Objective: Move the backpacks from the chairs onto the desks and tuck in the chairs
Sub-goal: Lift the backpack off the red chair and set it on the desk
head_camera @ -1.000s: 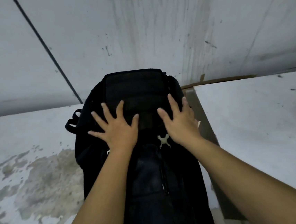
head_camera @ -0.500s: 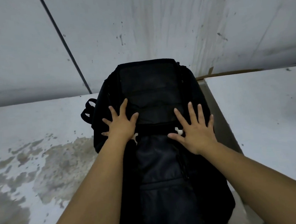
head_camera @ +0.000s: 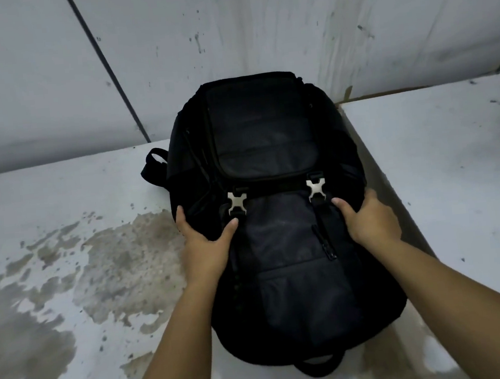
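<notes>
Two bare hands clasp the sides of a black fabric backpack (head_camera: 276,217) at its middle: the left hand (head_camera: 206,242) has its thumb on the front panel just below a silver metal buckle (head_camera: 237,202) and its fingers wrapped round the left flank, the right hand (head_camera: 369,222) mirrors it on the right flank near the second silver buckle (head_camera: 315,188). Each grip is closed on the bag, pinching soft cloth. The backpack lies face up on a white desk (head_camera: 61,207) whose paint is worn into brown patches, its top toward the grey wall (head_camera: 226,23), its right edge reaching the dark gap before a neighbouring white desk (head_camera: 453,154). The fabric looks soft and yielding, likely to sag if lifted by the flanks; the body seems full and fairly heavy. A firmer hold would probably be the black strap loop (head_camera: 154,165) or the handle loop (head_camera: 317,366) at the near end
</notes>
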